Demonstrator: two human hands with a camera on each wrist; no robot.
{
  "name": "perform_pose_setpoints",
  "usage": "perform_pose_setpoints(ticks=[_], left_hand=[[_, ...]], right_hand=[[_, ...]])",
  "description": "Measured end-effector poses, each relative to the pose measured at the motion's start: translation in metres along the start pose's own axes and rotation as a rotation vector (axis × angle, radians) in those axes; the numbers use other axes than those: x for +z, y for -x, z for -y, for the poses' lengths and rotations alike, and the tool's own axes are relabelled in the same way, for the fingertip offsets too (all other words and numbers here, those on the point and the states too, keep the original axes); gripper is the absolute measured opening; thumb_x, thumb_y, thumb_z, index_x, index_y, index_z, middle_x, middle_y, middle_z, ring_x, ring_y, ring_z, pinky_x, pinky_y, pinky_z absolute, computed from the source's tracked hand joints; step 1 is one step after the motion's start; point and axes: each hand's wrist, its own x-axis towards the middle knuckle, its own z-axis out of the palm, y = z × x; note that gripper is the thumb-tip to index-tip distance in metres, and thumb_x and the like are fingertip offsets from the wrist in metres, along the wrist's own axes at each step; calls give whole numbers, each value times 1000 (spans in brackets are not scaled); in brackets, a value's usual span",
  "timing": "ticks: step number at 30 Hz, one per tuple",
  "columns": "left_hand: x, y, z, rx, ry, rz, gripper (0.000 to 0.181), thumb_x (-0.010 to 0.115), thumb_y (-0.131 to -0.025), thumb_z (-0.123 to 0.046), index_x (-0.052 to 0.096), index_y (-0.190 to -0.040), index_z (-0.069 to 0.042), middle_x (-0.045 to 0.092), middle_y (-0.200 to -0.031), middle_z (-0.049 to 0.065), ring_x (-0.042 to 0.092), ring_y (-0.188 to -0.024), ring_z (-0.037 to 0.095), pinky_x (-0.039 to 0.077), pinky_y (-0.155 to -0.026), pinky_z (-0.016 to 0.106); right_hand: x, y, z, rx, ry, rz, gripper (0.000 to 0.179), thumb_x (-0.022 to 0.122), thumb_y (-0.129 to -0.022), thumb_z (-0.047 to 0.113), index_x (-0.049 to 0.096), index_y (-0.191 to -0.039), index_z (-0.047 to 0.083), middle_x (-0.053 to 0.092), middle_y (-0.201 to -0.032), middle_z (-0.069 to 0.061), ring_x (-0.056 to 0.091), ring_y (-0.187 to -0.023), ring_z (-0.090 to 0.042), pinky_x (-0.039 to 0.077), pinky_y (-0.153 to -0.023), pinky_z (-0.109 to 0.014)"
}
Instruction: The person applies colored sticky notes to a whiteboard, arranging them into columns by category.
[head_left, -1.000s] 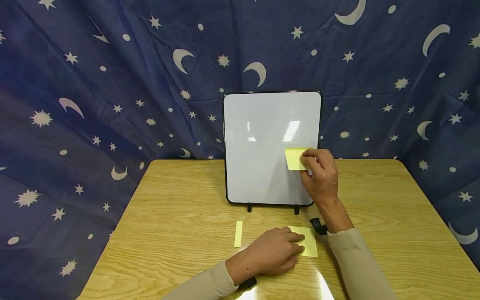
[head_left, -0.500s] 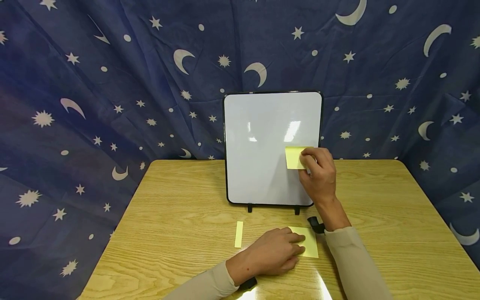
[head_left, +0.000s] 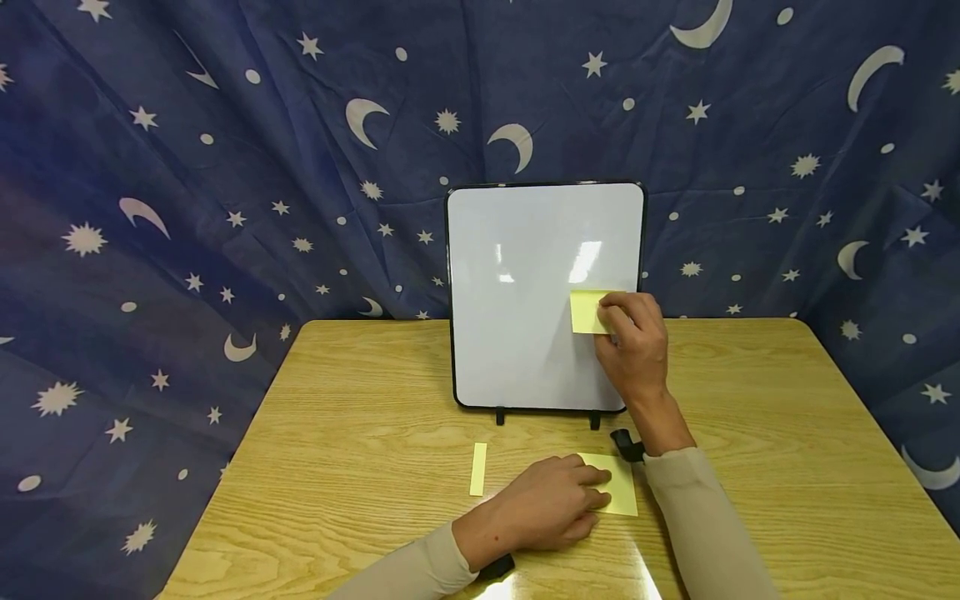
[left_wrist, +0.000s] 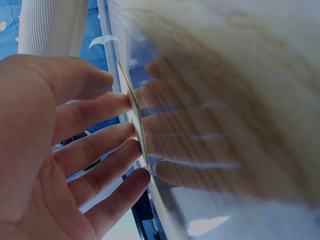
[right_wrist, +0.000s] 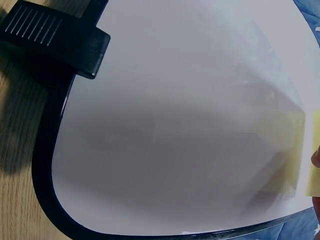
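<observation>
My right hand (head_left: 637,350) pinches a yellow sticky note (head_left: 585,312) in front of the lower right part of an upright whiteboard (head_left: 517,350). In the right wrist view a narrow gap shows between the note (right_wrist: 313,182) and its reflection on the board; fingertips appear only at the edge. On the table, the outstretched fingers of my left hand (head_left: 543,504) rest on a second, square yellow note (head_left: 622,492), partly covered by them. The left wrist view has the left hand (left_wrist: 75,145) with fingers extended, their tips at the note's edge.
A narrow yellow paper strip (head_left: 477,469) lies on the wooden table (head_left: 360,400) left of the square note. Black feet (head_left: 500,416) hold up the board. Behind the table hangs a blue curtain (head_left: 375,100) with moons and stars.
The right hand and its sticky note have moved slightly upward and left along the board, and the note looks a little flatter. The left hand stays where it was.
</observation>
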Motion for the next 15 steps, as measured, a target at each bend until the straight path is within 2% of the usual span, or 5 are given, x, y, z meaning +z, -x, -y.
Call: perform_pose_setpoints(ticks=[15], left_hand=[[0, 1, 1, 2, 2, 1, 29, 61, -105, -30, 77, -130, -26, 65, -145, -4, 63, -123, 11, 49, -105, 22]], right_hand=[[3, 2, -2, 8, 7, 12, 12, 66, -84, -17, 72, -87, -6, 71, -105, -22, 62, -96, -44, 50, -87, -52]])
